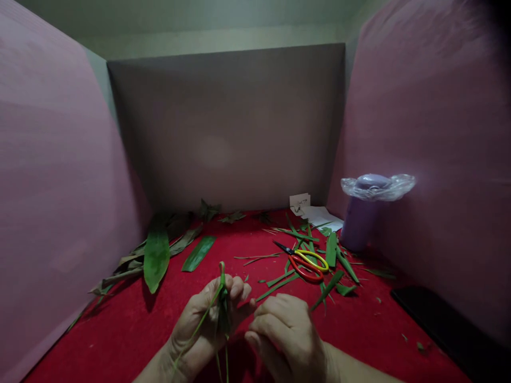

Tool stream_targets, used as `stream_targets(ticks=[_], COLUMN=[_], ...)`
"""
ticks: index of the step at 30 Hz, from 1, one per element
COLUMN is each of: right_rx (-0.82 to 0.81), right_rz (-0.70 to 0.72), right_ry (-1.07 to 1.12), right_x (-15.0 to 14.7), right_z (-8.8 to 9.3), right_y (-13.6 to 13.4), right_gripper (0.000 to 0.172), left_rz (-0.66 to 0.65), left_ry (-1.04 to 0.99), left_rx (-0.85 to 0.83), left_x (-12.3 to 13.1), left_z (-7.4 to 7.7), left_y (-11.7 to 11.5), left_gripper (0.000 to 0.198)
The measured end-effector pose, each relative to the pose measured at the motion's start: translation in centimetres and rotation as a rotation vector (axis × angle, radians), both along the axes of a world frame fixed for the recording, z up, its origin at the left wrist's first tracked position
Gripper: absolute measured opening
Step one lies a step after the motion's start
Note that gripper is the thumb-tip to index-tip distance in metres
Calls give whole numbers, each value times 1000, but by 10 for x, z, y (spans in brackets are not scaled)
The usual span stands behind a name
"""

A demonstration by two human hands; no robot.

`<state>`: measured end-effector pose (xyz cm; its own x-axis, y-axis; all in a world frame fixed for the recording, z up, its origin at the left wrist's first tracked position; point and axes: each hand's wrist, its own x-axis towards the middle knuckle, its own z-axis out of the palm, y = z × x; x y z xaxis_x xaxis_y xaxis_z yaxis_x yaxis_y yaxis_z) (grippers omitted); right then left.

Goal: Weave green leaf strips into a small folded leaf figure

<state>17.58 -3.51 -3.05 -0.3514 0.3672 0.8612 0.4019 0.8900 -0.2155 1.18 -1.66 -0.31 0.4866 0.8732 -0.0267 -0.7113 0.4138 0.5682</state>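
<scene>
While the folded leaf strip [222, 298] is pinched upright in the curled fingers of the left hand [207, 324] above the red cloth [131, 324], the right hand [285, 332] is held just beside it, apparently loosely closed; scissors [305, 260] lie beyond.

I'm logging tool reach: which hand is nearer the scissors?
Right. The right hand is just this side of the scissors; the left hand is farther left, gripping a leaf strip.

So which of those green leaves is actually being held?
The narrow folded strip, pinched upright in the left hand; every other leaf lies loose on the red cloth.
</scene>
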Motion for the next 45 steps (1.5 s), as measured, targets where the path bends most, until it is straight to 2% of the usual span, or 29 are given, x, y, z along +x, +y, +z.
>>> stream_targets(ticks=[6,14,23,27,31,34,36,39,42,45], right_rx=[23,35,-38,-52,-71,-38,-1,49,99,181], right_rz=[-43,-4,-30,7,21,7,-7,-10,-42,-74], right_ry=[-57,-69,-109,-86,-9,-1,-27,-84,-109,-141], right_x=[2,3,4,3,1,-4,-9,-19,-28,-32], right_z=[-3,-5,-4,-4,4,17,25,34,39,41], right_y=[2,7,8,9,7,8,11,19,27,34], right_gripper=[16,14,15,11,13,28,37,42,38,32], left_rz=[-24,5,4,15,52,82,115,167,247,319], left_ry=[-102,-195,-187,-189,-209,-213,-192,-103,-49,-8], left_rx=[27,-14,-17,-35,-74,-105,-149,-328,-464,-531], left_x=[3,2,0,0,0,-2,-5,-10,-11,-9], left_z=[9,18,24,27,25,20,16,11,13,20], left_y=[-3,-4,-4,-4,-2,3,7,11,14,16], left_gripper=[13,14,22,17,7,4,6,21,39,45])
